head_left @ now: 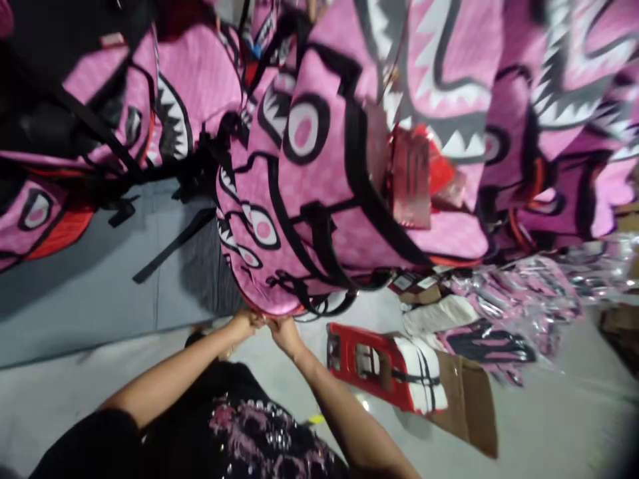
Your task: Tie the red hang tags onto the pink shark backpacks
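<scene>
Pink backpacks (319,179) with black straps, printed eyes and white teeth are stacked in the middle of the head view. At the rounded, red-edged near end of the stack, my left hand (248,322) and my right hand (284,330) come close together. The fingers of both are closed at that edge, pinching the rim of a pink backpack (272,299). Their fingertips are partly hidden and blurred. Silvery-red packets (410,176) lie on the backpacks, right of the black straps.
More pink bags (200,80) lie at the upper left over a grey-blue surface (100,286). To the right on the floor are a red and white package (384,369), brown cardboard (466,399) and plastic-wrapped pink items (529,293). Further pink shark-print pieces fill the upper right.
</scene>
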Demonstrator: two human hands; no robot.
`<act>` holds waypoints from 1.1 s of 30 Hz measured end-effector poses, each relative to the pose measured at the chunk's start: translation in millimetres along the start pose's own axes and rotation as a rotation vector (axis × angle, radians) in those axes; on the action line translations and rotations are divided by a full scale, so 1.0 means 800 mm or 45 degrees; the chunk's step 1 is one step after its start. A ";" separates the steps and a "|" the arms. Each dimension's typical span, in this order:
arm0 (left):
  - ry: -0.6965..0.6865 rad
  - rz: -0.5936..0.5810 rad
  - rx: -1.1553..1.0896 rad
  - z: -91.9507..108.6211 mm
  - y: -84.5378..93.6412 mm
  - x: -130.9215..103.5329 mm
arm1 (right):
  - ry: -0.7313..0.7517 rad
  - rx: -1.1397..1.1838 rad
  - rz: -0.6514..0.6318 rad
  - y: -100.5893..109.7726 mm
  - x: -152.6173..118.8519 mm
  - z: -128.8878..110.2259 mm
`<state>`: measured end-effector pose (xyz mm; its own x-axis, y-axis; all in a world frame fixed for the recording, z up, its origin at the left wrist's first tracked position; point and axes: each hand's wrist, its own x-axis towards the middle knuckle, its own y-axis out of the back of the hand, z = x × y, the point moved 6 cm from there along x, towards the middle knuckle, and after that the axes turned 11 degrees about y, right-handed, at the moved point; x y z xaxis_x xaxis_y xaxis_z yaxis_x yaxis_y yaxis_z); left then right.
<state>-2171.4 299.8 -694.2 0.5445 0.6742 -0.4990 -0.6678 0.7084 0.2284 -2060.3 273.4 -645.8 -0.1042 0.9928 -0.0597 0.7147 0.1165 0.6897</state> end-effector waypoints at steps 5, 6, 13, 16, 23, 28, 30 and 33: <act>0.019 0.103 0.195 -0.016 -0.010 -0.001 | 0.001 0.046 -0.104 -0.013 -0.015 0.023; 0.012 0.143 0.232 -0.014 -0.011 -0.004 | 0.005 0.045 -0.111 -0.013 -0.016 0.024; -0.011 0.273 0.423 -0.001 -0.020 -0.018 | 0.026 0.053 -0.155 -0.012 -0.014 0.024; 0.036 0.300 0.440 0.001 -0.024 -0.019 | -0.011 0.058 -0.154 -0.012 -0.013 0.027; 0.128 0.242 0.269 -0.004 -0.013 -0.028 | -0.090 0.134 -0.096 -0.014 -0.016 0.025; 0.219 0.238 0.204 -0.009 -0.013 -0.029 | -0.164 0.256 -0.040 -0.015 -0.021 0.032; 0.259 0.276 0.207 -0.010 -0.015 -0.029 | -0.193 0.314 -0.011 -0.015 -0.025 0.036; 0.250 0.227 0.201 -0.008 -0.022 -0.030 | -0.216 0.373 0.055 -0.015 -0.031 0.040</act>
<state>-2175.8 269.6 -691.5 0.3070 0.7486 -0.5877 -0.6488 0.6164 0.4462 -2044.0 248.6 -675.8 0.0293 0.9848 -0.1713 0.8870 0.0534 0.4587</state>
